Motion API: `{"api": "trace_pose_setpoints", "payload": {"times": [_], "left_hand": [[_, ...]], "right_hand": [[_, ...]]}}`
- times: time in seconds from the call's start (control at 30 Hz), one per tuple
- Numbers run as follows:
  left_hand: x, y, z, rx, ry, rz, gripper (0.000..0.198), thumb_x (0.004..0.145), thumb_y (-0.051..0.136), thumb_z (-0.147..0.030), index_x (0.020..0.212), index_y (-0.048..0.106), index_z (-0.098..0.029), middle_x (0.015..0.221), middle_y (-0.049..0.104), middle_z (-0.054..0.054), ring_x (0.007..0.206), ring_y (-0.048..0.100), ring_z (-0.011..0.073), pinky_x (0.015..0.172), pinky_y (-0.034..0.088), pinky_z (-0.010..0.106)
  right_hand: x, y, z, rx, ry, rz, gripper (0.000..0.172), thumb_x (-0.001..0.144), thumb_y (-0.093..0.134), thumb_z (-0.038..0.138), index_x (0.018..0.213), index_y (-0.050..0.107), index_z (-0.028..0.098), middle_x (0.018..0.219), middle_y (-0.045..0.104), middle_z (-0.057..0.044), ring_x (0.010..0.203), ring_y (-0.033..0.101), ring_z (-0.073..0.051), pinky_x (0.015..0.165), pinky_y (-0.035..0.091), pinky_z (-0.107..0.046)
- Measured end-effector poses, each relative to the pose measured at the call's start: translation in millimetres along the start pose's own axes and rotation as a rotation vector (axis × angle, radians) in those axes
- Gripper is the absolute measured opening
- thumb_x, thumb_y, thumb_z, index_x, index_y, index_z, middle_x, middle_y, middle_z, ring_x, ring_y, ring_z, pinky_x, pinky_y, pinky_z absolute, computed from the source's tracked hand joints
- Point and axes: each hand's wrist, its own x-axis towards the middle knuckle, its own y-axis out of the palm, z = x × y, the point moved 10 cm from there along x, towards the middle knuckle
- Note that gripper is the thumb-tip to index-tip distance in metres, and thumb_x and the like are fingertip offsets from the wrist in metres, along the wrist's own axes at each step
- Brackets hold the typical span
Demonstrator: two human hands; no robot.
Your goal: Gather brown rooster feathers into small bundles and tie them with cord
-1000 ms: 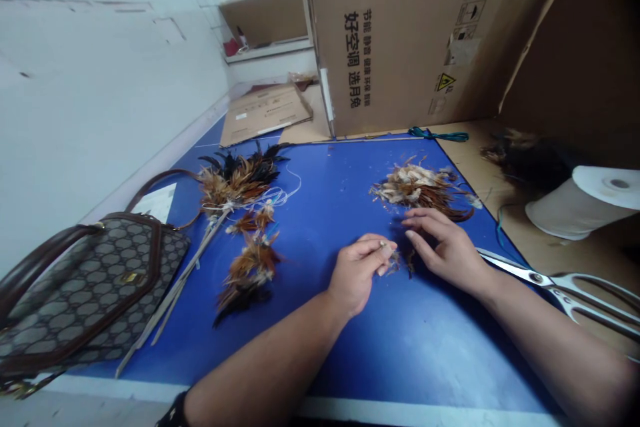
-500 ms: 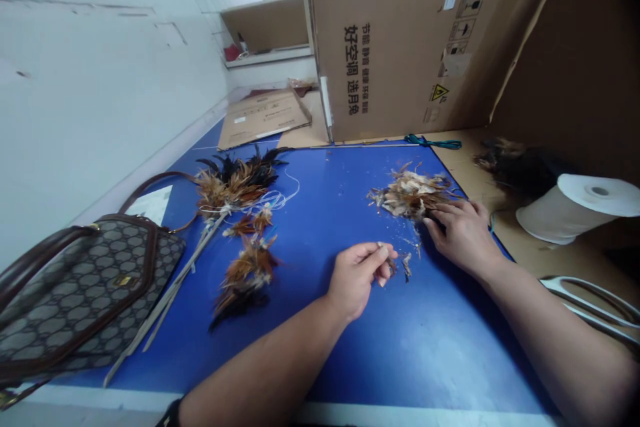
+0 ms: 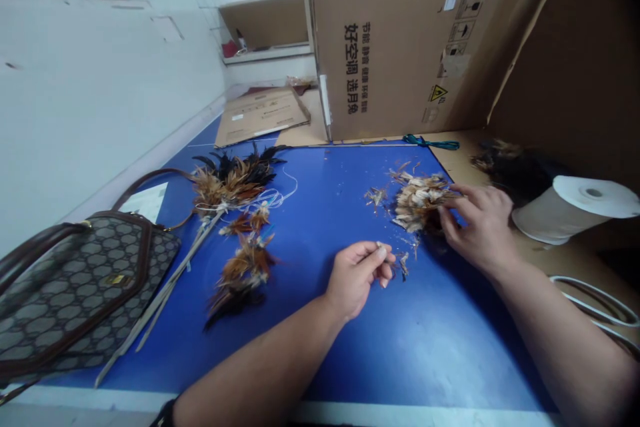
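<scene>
My left hand [image 3: 357, 277] is closed in a pinch above the blue mat, with a small pale tip showing at the thumb; it looks like the end of a feather, mostly hidden by the fingers. Just beside it lie small dark feather scraps [image 3: 404, 265]. To the right, my right hand [image 3: 477, 230] has its thumb and fingers closed on the near right edge of a bunch of brown and cream feathers [image 3: 420, 197]. A little tuft of feathers [image 3: 376, 197] lies apart from that bunch, on its left.
Feather bundles on stems [image 3: 235, 180] and loose brown feather clusters [image 3: 245, 267] lie left, near a patterned handbag [image 3: 90, 287]. A white spool [image 3: 560, 213] and scissors [image 3: 595, 300] are right. A large cardboard box [image 3: 400, 47] stands behind the blue mat [image 3: 320, 200].
My right hand has shifted right and pulled the feather bunch slightly that way, leaving a small tuft behind on its left. My left hand keeps its pinch in nearly the same place.
</scene>
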Motion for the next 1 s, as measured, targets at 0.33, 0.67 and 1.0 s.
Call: {"api": "trace_pose_setpoints", "payload": {"times": [0.33, 0.67, 1.0], "left_hand": [[-3, 5.4, 2, 0.01, -0.033, 0.032, 0.032, 0.083, 0.085, -0.036, 0.096, 0.073, -0.009, 0.085, 0.073, 0.009, 0.06, 0.063, 0.0108, 0.05, 0.044, 0.024], [-4, 6.5, 1, 0.006, -0.023, 0.027, 0.034, 0.081, 0.087, -0.037, 0.095, 0.072, -0.009, 0.084, 0.073, 0.008, 0.059, 0.063, 0.011, 0.049, 0.044, 0.023], [-3, 5.8, 1, 0.008, -0.013, 0.036, 0.034, 0.083, 0.085, -0.037, 0.096, 0.072, -0.008, 0.085, 0.073, 0.009, 0.059, 0.064, 0.0113, 0.049, 0.045, 0.023]], "right_hand": [[-11, 46, 34, 0.08, -0.141, 0.14, 0.018, 0.095, 0.067, 0.019, 0.105, 0.082, 0.025, 0.147, 0.064, -0.012, 0.137, 0.052, -0.037, 0.112, 0.038, -0.061], [-2, 6, 25, 0.35, -0.018, -0.11, 0.005, 0.091, 0.073, 0.025, 0.096, 0.074, 0.024, 0.127, 0.076, -0.012, 0.118, 0.07, -0.031, 0.104, 0.051, -0.054], [-19, 13, 4, 0.718, 0.464, -0.072, 0.018, 0.102, 0.057, 0.041, 0.107, 0.059, 0.024, 0.102, 0.073, -0.012, 0.086, 0.072, -0.025, 0.077, 0.06, -0.04]]}}
